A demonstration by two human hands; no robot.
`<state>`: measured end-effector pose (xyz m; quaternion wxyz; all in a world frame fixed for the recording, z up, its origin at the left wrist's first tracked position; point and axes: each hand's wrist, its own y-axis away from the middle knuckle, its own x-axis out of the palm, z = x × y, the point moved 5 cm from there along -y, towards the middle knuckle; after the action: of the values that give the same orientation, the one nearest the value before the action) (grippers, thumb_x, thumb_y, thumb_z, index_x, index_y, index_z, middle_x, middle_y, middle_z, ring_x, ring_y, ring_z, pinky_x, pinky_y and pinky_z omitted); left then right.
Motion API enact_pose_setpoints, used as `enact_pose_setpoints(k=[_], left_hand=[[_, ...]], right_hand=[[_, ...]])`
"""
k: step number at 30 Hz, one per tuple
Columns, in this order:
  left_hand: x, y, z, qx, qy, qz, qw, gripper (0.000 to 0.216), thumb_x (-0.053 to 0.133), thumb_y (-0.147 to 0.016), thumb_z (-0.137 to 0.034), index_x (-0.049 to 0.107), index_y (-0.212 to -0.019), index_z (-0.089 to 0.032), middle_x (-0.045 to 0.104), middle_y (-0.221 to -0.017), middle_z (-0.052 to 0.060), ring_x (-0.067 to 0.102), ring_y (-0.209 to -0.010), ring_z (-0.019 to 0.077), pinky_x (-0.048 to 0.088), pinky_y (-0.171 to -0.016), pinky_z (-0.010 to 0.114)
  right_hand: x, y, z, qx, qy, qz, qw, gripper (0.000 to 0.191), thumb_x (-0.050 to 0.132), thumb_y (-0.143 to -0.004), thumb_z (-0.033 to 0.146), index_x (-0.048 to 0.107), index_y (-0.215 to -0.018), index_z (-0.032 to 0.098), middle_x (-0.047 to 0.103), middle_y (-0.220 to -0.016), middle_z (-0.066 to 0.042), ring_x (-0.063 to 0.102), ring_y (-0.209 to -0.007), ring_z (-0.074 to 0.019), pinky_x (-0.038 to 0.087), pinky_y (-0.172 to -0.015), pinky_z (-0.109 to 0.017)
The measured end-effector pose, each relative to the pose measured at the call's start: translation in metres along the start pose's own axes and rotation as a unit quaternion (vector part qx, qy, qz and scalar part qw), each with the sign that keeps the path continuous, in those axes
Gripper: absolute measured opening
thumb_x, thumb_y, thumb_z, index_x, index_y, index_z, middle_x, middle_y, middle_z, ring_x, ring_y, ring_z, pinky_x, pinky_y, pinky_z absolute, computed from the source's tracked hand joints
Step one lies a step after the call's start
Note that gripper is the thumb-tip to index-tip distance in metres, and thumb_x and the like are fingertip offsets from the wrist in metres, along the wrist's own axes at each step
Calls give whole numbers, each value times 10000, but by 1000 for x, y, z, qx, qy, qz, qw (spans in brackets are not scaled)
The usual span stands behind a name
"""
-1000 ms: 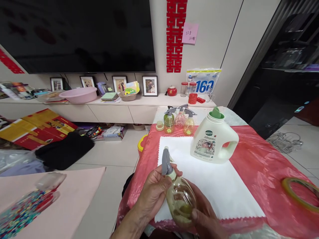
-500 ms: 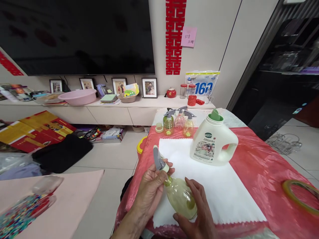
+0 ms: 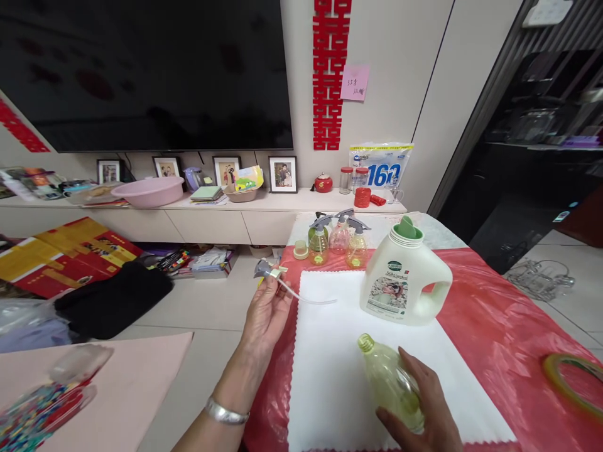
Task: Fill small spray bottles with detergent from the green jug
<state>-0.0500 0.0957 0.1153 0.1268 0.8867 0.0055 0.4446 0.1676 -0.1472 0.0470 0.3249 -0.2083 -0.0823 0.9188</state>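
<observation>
My left hand [image 3: 269,314] is closed around a grey trigger spray head [image 3: 266,270], raised over the left side of the table. Its thin clear dip tube [image 3: 313,302] sticks out to the right over the white cloth [image 3: 330,364]. My right hand [image 3: 426,405] grips a yellowish clear bottle [image 3: 389,376], tilted with its uncapped neck toward the upper left. Behind the bottle stands a large white detergent jug [image 3: 402,276] with a green spout. Several small spray bottles [image 3: 357,248] with grey triggers stand at the back of the table beside a pale cap [image 3: 300,249].
Red plastic sheeting [image 3: 480,314] covers the table around the cloth. A roll of tape [image 3: 572,386] lies at the right. On the left, a pink surface [image 3: 141,383] holds colourful beads [image 3: 38,408]. A white cabinet [image 3: 207,220] with picture frames runs along the wall.
The spray head has come off the bottle, its tube drawn out. My left hand has moved up and left with it; my right hand has moved right with the bottle.
</observation>
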Motion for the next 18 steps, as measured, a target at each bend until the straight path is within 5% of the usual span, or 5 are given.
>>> enact_pose_setpoints(k=[4, 8, 11, 14, 18], left_hand=[[0, -29, 31, -34, -53, -10, 998, 149, 698, -882, -60, 677, -799, -182, 713, -752, -12, 674, -655, 75, 587, -723, 192], [1, -41, 63, -66, -85, -6, 994, 110, 712, -901, -116, 675, -816, -175, 737, -791, -29, 708, -742, 90, 572, -835, 223], [-3, -51, 85, -85, -115, -22, 989, 104, 725, -906, -142, 656, -830, -164, 744, -802, -29, 726, -775, 99, 569, -881, 249], [-11, -63, 102, -98, -156, -60, 981, 143, 726, -898, -95, 616, -820, -145, 711, -695, -6, 708, -646, 92, 599, -772, 250], [-19, -70, 111, -100, -192, -73, 973, 138, 723, -885, -61, 607, -855, -130, 703, -681, 17, 702, -602, 103, 606, -696, 250]], right_hand=[[-4, 1, -4, 87, -88, -16, 992, 782, 790, -784, 533, 488, -1470, 312, 456, -1496, -83, 522, -1305, -336, 537, -1031, -460], [12, 5, -9, 173, -271, 13, 947, 867, 820, -780, 486, 412, -1524, 307, 446, -1536, -115, 537, -1327, -338, 530, -1053, -502], [21, 3, -11, 174, -379, 11, 909, 775, 794, -791, 507, 493, -1468, 282, 515, -1482, -149, 533, -1335, -362, 540, -1012, -553], [30, 1, -11, 181, -447, 32, 875, 717, 744, -815, 559, 535, -1439, 276, 530, -1469, -159, 577, -1285, -370, 513, -1025, -590], [38, -1, -9, 188, -476, 60, 857, 745, 739, -811, 568, 507, -1465, 296, 516, -1486, -145, 555, -1313, -366, 445, -1091, -612]])
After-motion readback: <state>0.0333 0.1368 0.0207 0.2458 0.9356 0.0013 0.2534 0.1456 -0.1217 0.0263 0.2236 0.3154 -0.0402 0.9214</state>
